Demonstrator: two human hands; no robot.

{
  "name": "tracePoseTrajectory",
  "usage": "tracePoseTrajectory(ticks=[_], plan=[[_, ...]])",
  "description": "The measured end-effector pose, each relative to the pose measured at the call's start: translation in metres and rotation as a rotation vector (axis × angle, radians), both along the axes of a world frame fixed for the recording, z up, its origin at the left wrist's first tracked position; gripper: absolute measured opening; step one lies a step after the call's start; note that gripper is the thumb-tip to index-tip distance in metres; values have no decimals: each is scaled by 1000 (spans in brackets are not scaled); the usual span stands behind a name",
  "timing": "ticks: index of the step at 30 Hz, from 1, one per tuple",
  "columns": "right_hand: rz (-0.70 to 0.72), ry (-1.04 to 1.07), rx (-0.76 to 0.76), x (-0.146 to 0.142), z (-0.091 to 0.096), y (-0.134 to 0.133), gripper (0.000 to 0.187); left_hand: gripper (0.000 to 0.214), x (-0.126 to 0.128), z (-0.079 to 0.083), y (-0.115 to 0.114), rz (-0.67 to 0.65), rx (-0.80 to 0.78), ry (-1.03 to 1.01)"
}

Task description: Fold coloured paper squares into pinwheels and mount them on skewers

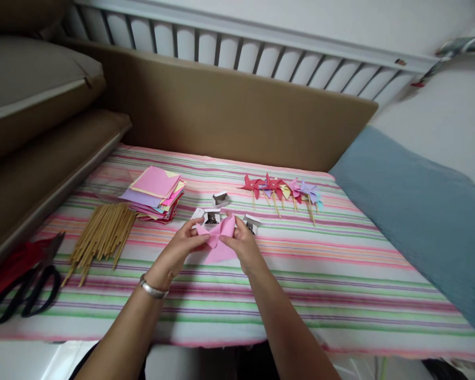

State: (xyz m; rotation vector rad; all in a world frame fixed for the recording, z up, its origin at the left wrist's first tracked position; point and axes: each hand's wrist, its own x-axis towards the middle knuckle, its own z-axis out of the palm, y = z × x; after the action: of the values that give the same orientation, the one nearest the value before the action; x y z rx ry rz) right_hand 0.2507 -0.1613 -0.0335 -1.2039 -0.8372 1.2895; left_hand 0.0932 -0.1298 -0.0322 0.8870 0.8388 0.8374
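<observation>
A pink paper sheet (220,253), its corners curled inward like a pinwheel, is held between both hands above the striped cloth. My left hand (187,240) pinches its left side between thumb and fingers. On the right side, my right hand (239,244) grips a folded-over corner. Just behind the paper are small white boxes: one box (212,217) holds small dark metal pieces, another box (252,224) sits partly behind my right hand, and a third box (220,199) lies farther back. The fingertips hide part of the folds.
A stack of coloured paper squares (156,184) lies left, near a bundle of thin wooden sticks (103,232). Black-handled scissors (31,287) rest at the left front. Several finished pinwheels (275,186) lie back right. A brown board (229,113) borders the rear.
</observation>
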Motion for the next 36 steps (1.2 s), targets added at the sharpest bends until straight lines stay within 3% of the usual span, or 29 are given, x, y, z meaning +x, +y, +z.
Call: tracePoseTrajectory(ticks=[4,8,12,16,20,23,26,29,36], plan=[[-170,93,75,-6,-2,0,56,27,14,-7,-7,-4,-95,-165],[-254,116,93,-20,-7,-1,51,22,26,-15,-11,93,-133,-190],[-284,108,100,-31,-10,-1,45,23,25,-19,-11,141,-138,-168],[-218,49,63,-31,-12,0,42,22,18,-16,-6,206,-141,-121],[-192,-263,94,-21,-13,-6,48,25,3,-8,5,294,-153,-99],[-189,-667,347,-15,-10,-14,35,30,-9,-3,11,350,-155,-89],[-90,-958,582,-17,-7,-21,30,29,-16,0,13,378,-160,-94],[7,-1086,669,-23,-6,-22,32,28,-17,1,13,383,-170,-98],[-19,-1111,669,-22,-10,-17,16,30,-11,-1,11,353,-128,-30]])
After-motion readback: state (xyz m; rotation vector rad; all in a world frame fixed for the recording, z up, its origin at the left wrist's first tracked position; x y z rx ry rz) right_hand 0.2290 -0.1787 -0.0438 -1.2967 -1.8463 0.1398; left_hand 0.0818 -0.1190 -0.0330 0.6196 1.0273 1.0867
